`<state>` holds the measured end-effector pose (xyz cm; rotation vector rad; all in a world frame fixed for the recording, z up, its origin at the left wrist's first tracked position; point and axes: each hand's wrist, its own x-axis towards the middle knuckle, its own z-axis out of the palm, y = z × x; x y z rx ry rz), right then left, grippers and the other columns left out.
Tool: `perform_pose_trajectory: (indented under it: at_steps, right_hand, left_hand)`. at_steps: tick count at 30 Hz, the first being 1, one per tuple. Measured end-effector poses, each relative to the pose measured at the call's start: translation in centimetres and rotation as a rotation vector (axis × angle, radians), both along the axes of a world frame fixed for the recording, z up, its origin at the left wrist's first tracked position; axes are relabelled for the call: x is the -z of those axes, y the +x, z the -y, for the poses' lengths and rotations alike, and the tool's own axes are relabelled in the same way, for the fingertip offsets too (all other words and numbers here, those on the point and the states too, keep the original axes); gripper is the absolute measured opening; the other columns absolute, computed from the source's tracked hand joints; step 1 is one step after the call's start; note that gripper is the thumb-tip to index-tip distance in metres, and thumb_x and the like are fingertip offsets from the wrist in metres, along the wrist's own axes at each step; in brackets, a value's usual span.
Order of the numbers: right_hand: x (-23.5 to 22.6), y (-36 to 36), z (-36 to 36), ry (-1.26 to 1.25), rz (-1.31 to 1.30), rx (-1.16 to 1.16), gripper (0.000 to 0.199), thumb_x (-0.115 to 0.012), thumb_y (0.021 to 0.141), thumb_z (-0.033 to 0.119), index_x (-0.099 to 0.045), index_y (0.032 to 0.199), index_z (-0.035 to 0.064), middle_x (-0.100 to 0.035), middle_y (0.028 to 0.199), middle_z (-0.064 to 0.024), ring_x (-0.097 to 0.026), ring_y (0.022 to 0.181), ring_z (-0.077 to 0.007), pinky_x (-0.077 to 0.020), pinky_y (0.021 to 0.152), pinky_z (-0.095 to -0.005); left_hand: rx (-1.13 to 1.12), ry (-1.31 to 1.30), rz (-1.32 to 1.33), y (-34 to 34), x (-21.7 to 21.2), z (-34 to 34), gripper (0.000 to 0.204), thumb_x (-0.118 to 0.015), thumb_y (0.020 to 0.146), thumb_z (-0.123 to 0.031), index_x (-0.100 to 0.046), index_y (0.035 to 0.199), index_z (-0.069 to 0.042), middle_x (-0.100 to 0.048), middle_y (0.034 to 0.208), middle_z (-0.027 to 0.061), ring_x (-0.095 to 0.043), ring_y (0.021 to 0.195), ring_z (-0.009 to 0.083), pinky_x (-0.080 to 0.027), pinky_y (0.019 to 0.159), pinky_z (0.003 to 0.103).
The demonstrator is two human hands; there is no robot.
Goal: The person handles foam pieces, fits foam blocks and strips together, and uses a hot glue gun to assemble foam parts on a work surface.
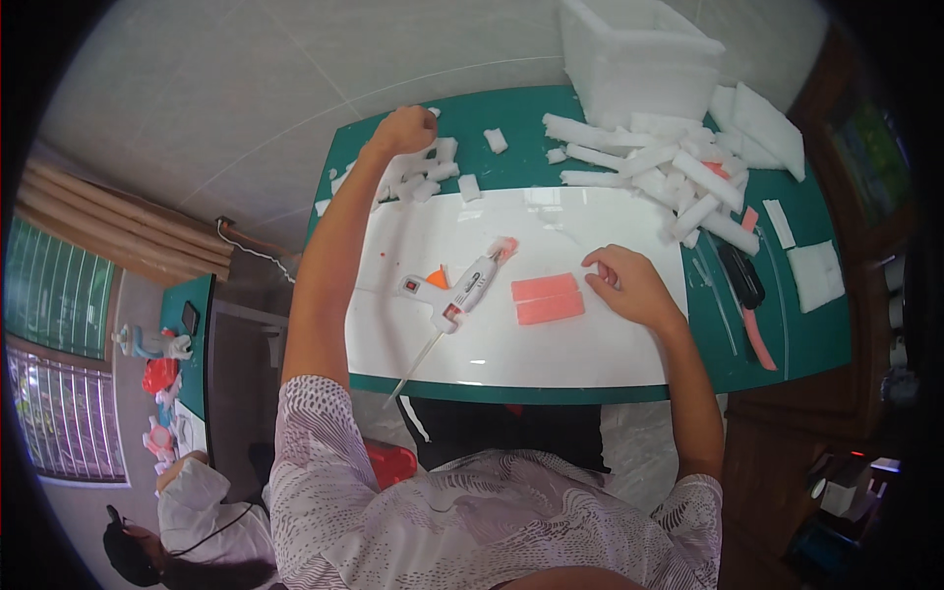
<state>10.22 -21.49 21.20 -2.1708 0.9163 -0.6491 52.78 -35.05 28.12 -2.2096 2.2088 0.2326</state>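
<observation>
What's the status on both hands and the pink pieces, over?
Left hand at small white foam pieces, grip unclear. Right hand beside the pink pieces, fingers curled. Glue gun lying left of the pink pieces.

Worn on the person's head, the left fisheye camera looks steeply down past a patterned pale fabric shirt (482,521) onto a green flat-topped table (821,349), near enough to frame the bare left hand (405,131) and bare right hand (629,285).
</observation>
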Motion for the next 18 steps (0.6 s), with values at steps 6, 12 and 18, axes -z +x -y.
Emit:
perform_pose_trajectory:
  at_steps: [6, 12, 18]
  right_hand:
    - [-0.1, -0.3, -0.1, 0.036, -0.020, 0.012, 0.018, -0.069, 0.084, 0.011, -0.067, 0.101, 0.0058, -0.057, 0.077, -0.0077, -0.057, 0.067, -0.0227, -0.0479, 0.065, -0.0341]
    - [0.1, -0.2, 0.1, 0.023, -0.017, 0.003, 0.018, -0.069, 0.083, 0.011, -0.067, 0.101, 0.0060, -0.057, 0.077, -0.0075, -0.057, 0.067, -0.0228, -0.0480, 0.065, -0.0341]
    - [-0.3, -0.1, 0.0, 0.016, -0.021, -0.004, 0.019, -0.069, 0.083, 0.008, -0.067, 0.102, 0.0040, -0.056, 0.077, -0.0074, -0.054, 0.066, -0.0198, -0.0465, 0.062, -0.0313]
  left_hand:
    - [-0.151, 0.049, 0.051, -2.4, 2.5, 2.1, 0.056, -0.067, 0.077, -0.039, -0.067, 0.124, -0.010, -0.065, 0.126, 0.0173, -0.063, 0.115, 0.0340, -0.049, 0.098, 0.041]
    - [-0.180, 0.077, -0.305, -1.9, 1.9, 2.0, 0.069, -0.075, 0.072, -0.040, -0.063, 0.127, -0.003, -0.068, 0.109, 0.0160, -0.066, 0.082, 0.0239, -0.051, 0.079, 0.036]
    - [-0.302, 0.104, -0.781, -1.2, 0.4, -0.1, 0.057, -0.077, 0.076, -0.035, -0.062, 0.121, -0.004, -0.067, 0.101, 0.0094, -0.058, 0.062, 0.0131, -0.043, 0.061, 0.028]
